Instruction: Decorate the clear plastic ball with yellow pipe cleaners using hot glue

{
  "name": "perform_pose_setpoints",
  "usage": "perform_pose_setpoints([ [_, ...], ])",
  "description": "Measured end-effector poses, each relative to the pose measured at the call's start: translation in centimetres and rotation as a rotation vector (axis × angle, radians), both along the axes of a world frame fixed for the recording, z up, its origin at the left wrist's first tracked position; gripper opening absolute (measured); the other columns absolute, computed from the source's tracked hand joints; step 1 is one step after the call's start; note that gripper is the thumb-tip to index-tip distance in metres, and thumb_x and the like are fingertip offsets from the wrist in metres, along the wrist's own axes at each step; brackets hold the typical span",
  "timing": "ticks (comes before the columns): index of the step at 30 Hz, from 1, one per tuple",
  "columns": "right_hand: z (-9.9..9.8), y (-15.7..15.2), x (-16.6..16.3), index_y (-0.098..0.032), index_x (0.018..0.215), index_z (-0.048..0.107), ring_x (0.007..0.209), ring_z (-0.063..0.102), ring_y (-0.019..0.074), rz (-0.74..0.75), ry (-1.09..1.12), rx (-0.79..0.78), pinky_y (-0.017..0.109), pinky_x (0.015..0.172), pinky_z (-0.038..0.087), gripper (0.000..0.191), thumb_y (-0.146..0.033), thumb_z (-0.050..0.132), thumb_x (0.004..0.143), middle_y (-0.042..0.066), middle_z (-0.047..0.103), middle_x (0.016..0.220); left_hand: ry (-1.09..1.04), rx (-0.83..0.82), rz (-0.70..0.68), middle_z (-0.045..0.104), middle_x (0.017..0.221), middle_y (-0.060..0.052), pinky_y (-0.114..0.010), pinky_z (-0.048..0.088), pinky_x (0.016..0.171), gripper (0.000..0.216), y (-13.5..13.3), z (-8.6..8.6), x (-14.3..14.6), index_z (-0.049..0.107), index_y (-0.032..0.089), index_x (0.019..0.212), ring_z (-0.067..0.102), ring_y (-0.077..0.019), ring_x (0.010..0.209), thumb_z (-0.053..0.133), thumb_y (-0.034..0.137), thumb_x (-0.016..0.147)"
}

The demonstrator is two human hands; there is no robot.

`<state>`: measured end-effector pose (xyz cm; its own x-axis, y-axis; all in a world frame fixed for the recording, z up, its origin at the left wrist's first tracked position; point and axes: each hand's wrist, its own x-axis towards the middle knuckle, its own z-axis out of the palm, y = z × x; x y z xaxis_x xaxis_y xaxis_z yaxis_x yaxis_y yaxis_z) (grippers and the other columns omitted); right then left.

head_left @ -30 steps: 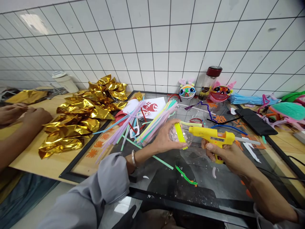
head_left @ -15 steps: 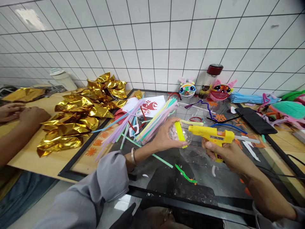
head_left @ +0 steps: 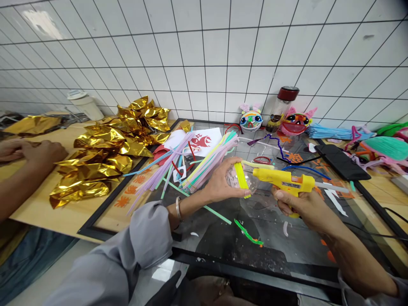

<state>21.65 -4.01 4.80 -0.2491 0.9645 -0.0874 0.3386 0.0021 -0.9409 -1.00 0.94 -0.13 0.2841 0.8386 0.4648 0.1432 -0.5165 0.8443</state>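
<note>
My left hand (head_left: 219,180) is closed around a clear plastic ball (head_left: 251,182) that has a bright yellow band (head_left: 242,177) across its middle. In my right hand (head_left: 291,202) is a yellow hot glue gun (head_left: 282,178), my fingers wrapped round its handle. Its nozzle points left at the ball, close to the yellow band; whether the tip touches cannot be made out. A white glue stick (head_left: 333,187) sticks out of the gun's back. Below the hands a green pipe cleaner piece (head_left: 247,232) lies on the dark tabletop.
Pipe cleaners (head_left: 208,163) lie in bundles beyond my left hand, near a white paper with red print (head_left: 205,138). Gold foil (head_left: 105,157) spreads at left, beside another person's hands (head_left: 43,155). A decorated ball (head_left: 251,118), bottle (head_left: 282,109) and phone (head_left: 342,161) stand or lie farther back.
Both hands hold almost the same pose, with the glue gun still against or near the ball. The picture has shifted very slightly.
</note>
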Motion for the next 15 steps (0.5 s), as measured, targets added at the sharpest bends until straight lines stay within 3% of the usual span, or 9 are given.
perform_pose_setpoints([
  [15, 0.40, -0.21, 0.37, -0.020, 0.064, 0.050, 0.043, 0.035, 0.0083, 0.000, -0.077, -0.039, 0.025, 0.044, 0.027, 0.063, -0.081, 0.062, 0.064, -0.004, 0.042, 0.044, 0.030, 0.106, -0.008, 0.057, 0.129, -0.011, -0.043, 0.043, 0.106, 0.077, 0.25, -0.47, -0.05, 0.052, 0.021, 0.122, 0.056, -0.0281, 0.119, 0.087, 0.038, 0.056],
])
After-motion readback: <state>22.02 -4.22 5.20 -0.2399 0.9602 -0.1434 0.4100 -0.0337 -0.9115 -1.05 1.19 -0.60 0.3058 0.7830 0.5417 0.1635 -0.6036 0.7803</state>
